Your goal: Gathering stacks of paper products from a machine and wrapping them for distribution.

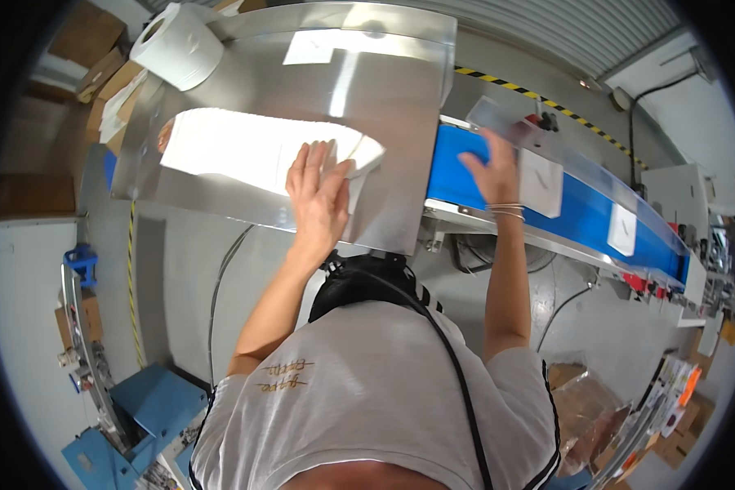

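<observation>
A long row of white flat packets (229, 147) lies overlapped on the metal table, fanned out toward its right end. My left hand (318, 192) rests on the right part of this row, fingers stretched out and lying on top. Over the near end of a blue conveyor belt (453, 167) is my right hand (496, 171), thumb and fingers apart, slightly smeared by motion. Beyond its fingertips shows a blurred greyish shape (498, 118); I cannot tell what it is. One white packet (541, 184) sits on the belt just right of my right wrist, and another packet (622, 229) is farther along.
A large white roll (177, 47) stands at the table's far left corner. A single white sheet (310, 47) lies near the back of the metal table (392, 163). A clear guard (612, 192) runs along the belt's far side. Cables hang below the belt.
</observation>
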The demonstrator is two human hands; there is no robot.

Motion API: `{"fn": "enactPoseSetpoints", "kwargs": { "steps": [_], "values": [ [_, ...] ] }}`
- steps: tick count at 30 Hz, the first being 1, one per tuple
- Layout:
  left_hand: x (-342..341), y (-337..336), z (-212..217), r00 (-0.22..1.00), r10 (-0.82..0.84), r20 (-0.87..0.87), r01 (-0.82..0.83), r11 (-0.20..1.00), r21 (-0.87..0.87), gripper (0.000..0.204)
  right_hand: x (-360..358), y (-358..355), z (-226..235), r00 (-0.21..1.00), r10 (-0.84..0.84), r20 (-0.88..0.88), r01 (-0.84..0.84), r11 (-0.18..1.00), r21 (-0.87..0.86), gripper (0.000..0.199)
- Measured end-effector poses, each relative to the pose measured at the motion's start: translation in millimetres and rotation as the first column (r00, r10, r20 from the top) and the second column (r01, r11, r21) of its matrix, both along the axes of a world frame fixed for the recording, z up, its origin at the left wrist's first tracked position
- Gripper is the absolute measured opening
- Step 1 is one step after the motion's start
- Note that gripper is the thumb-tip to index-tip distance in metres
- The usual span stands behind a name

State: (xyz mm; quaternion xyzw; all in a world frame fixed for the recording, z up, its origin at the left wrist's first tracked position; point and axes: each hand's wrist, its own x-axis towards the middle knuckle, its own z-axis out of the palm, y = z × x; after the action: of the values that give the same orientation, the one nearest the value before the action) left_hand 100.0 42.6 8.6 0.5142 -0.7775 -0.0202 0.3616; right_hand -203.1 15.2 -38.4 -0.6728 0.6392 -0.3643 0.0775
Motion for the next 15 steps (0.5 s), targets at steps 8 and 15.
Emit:
{"fn": "enactPoseSetpoints", "kwargs": {
  "steps": [8,15],
  "values": [
    [2,-4,10,1.0,0.001,-0.017,0.0,0.999,0.041,0.032,97,-32,14,0.702,0.439,0.561,-0.652,0.714,0.257,0.035],
    [16,-14,-2,0.999,0.037,-0.004,-0.037,0.998,0.057,0.034,-17,-8,-32,0.91,-0.269,0.317,0.143,0.917,0.371,0.04]
  ]
}}
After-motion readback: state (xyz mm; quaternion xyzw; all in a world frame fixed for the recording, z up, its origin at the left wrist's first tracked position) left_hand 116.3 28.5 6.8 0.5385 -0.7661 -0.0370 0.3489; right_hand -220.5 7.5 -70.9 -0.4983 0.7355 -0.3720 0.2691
